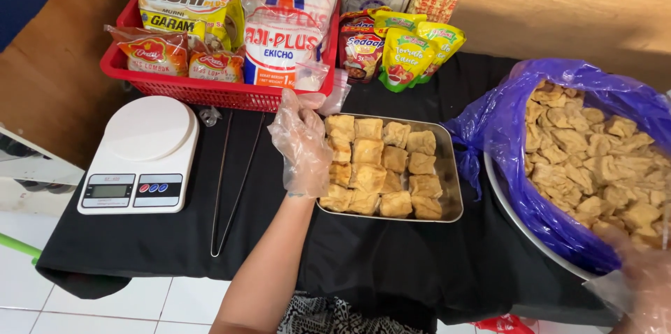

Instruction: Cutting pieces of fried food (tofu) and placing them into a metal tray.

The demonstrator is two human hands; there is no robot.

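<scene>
Golden fried tofu puffs [381, 166] light, spongy, greasy; left hand [302, 144] flat, fingers spread at steel tray [453, 187] edge; right hand [646, 285] blurred, grip unclear.

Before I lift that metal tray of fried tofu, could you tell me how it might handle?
The tray looks stiff, so it should lift flat. Its tofu pieces lie loose and packed, so tilting would probably slide them. They look puffy, likely light and easily crushed.
</scene>
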